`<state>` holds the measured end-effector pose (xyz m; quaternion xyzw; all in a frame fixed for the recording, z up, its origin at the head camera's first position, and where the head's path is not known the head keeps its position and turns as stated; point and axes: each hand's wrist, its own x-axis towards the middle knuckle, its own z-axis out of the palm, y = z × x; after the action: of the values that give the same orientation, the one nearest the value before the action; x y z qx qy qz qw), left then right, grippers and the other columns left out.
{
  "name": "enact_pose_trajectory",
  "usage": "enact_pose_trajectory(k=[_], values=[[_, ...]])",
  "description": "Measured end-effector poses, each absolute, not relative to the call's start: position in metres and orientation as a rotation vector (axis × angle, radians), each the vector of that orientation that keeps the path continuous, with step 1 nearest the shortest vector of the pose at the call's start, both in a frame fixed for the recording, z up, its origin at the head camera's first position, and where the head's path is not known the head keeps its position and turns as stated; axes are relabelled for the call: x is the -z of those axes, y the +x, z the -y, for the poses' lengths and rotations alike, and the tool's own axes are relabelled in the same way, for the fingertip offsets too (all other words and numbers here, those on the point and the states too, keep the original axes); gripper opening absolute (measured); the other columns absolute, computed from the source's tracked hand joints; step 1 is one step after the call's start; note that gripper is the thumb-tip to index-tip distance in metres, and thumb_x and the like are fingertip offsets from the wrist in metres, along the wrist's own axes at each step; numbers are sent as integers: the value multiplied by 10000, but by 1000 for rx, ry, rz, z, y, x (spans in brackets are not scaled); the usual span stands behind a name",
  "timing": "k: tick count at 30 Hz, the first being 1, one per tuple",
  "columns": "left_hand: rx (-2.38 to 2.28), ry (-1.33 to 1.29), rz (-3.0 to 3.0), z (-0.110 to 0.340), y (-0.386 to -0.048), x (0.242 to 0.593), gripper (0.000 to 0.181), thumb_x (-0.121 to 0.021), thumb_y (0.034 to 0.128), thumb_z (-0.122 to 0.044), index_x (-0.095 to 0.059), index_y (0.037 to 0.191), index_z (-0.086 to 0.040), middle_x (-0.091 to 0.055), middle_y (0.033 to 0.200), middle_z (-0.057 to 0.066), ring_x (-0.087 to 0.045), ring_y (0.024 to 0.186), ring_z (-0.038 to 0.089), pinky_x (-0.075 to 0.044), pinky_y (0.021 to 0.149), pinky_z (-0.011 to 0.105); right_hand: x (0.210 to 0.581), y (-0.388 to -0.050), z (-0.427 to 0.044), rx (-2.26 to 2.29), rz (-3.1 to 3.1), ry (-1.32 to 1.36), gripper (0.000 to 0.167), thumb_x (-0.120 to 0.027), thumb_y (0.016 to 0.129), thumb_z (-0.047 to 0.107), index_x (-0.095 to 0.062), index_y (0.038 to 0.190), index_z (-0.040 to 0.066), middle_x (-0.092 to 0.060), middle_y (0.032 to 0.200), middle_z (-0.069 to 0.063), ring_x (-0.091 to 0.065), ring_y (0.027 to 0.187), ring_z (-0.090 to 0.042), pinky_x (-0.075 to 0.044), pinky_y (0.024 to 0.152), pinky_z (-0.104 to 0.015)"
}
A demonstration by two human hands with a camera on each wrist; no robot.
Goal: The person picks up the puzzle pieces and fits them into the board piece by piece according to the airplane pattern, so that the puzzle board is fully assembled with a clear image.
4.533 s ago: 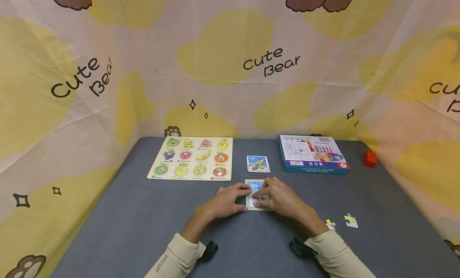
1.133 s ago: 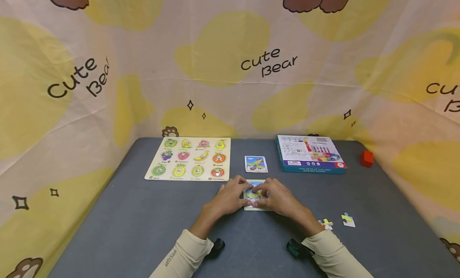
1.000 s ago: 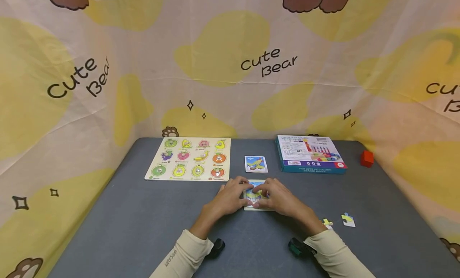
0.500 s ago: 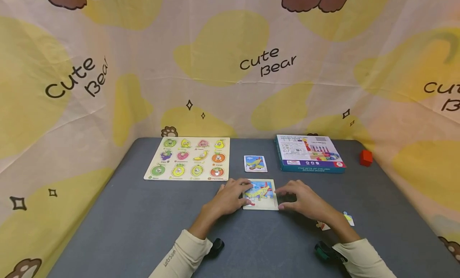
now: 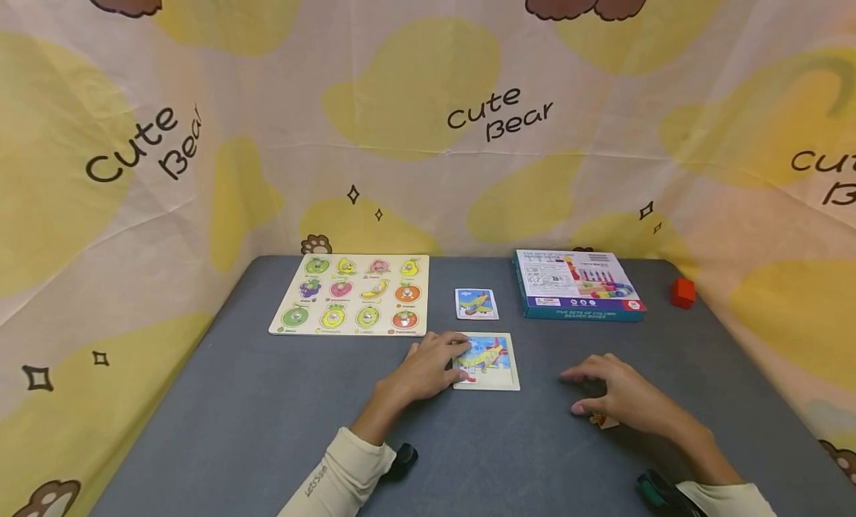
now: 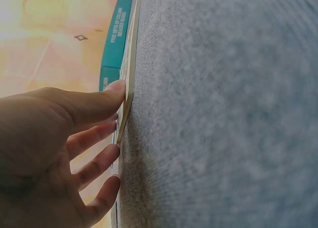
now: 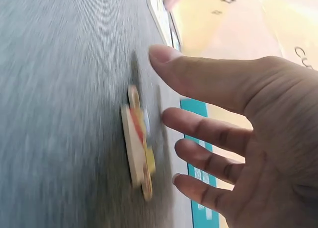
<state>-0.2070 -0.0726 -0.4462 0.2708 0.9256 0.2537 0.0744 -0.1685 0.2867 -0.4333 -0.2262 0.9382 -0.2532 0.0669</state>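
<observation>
My left hand (image 5: 428, 365) rests at the left side of a small wooden jigsaw puzzle (image 5: 491, 357) with a yellow airplane picture. In the left wrist view its thumb touches the edge of the puzzle, and its fingers are loosely spread. A bare cream strip shows along the puzzle's front. My right hand (image 5: 625, 394) hovers to the right, holding nothing, its thumb and fingers apart. A loose puzzle piece (image 5: 604, 421) lies below it, partly covered; the right wrist view shows wooden puzzle pieces (image 7: 135, 143) beside the fingers, blurred. The second loose piece is hidden from the head view.
A fruit picture board (image 5: 351, 294) lies at the back left. Behind the puzzle sits an airplane picture card (image 5: 476, 304). A flat teal-sided box (image 5: 578, 285) and a red block (image 5: 683, 294) stand at the back right. Printed cloth surrounds the grey table (image 5: 267, 428).
My right hand has left the puzzle and moved right, over the loose pieces, uncovering the airplane picture. My left hand moved slightly along the puzzle earlier and has since stayed at its left side.
</observation>
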Motion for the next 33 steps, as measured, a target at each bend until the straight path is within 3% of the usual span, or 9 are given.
enact_pose_trajectory(k=[15,25,33], values=[[-753,818,-2753,74,-209,446,576,-730,1015,-278,-568,1543,-117,-505,1606,33,-472,1373,293,-388,1016,553,434,-149,-332,688,-2822,-678,318,-877,856,401,-823,1113,222,-682,1061,141,-517,993,-64,-466,819,-294],[-775,809,-2720,76,-211,448,582,-721,1021,-270,-551,1557,-118,-488,1618,39,-450,1418,306,-348,1104,654,443,-144,-336,742,-2877,-735,197,-894,849,314,-828,1021,243,-667,985,166,-485,905,-10,-453,756,-271],[-834,813,-2714,78,-212,449,559,-741,1007,-257,-585,1525,-118,-505,1593,61,-464,1397,321,-359,1083,634,446,-142,-334,732,-2955,-757,141,-897,847,325,-810,946,277,-647,914,190,-486,859,-10,-447,720,-266]])
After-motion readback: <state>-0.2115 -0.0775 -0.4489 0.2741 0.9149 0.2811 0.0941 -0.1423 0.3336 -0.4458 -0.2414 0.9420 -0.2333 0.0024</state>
